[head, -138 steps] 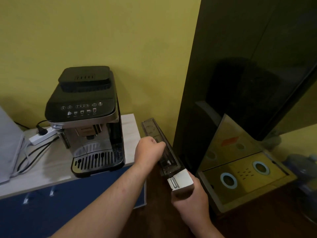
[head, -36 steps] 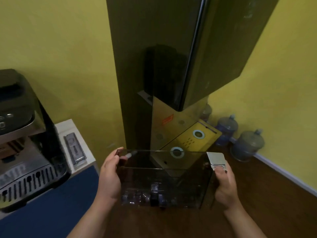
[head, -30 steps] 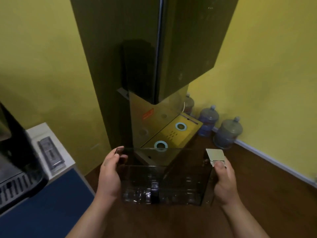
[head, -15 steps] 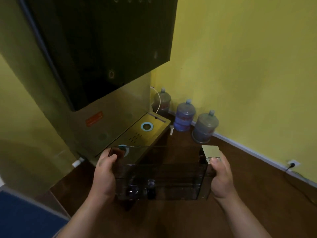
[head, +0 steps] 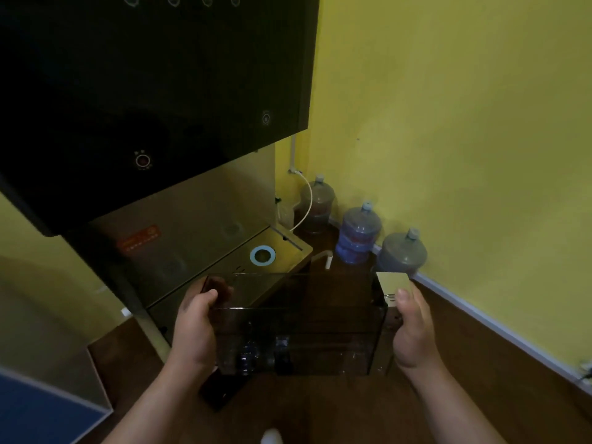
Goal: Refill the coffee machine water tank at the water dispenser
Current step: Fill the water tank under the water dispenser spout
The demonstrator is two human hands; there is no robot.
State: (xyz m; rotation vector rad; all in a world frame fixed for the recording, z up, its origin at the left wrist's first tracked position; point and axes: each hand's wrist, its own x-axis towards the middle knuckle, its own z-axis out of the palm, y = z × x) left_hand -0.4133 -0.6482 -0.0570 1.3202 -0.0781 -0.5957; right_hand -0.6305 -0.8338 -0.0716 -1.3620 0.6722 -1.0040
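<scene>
Between both hands, smoky water tank.

Tank: smoky clear plastic, glossy, with a pale matt tab at 1 corner. Dispenser: glossy black front panel; tray brushed metal. Floor: dark wood look. Wall: matt paint.

One water tank, two hands, three water jugs, one water dispenser.

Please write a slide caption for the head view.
Left hand and right hand hold the empty water tank before the water dispenser.
</scene>
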